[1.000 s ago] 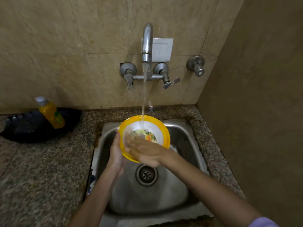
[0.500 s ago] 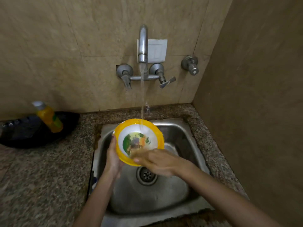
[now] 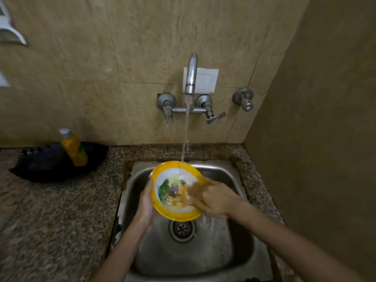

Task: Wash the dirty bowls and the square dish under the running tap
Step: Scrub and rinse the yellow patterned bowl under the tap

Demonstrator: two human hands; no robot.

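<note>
— Beige tiled wall (image 3: 81, 68) behind, speckled stone counter (image 3: 50, 220) in front, and what are the hands doing over it?

— Starting from the right hand (image 3: 215, 198): it is scrubbing inside the yellow-rimmed bowl (image 3: 175, 215), fingers bunched together and blurred with motion, pressing on the right side of the white inside. A second ago it was lying flat across the lower face of the bowl, then sliding down to the near rim; now it is working up along the right edge instead

— And the other one?

— The left hand (image 3: 145, 202) is clamping the bowl's left rim, thumb on the front edge, fingers hidden behind, keeping the bowl tipped toward the camera, as it has been doing throughout

— Where is the bowl sitting relative to the water?

— It is being held in the air over the steel sink (image 3: 234, 251), above the drain (image 3: 181, 228). The stream from the tap (image 3: 191, 74) is landing on the bowl's top rim, running down the inside

— So what does that shift mean?

— I am judging that the rubbing is circling round the inside, so the rinse of this bowl is well under way. The coloured patch in the middle looks like a printed picture more than dirt, though blur is making that hard to settle

— Anything else waiting?

— No other bowls or square dish are showing. On the counter to the left a yellow bottle (image 3: 74, 147) is standing on a black tray (image 3: 40, 169), well apart from the sink
</note>
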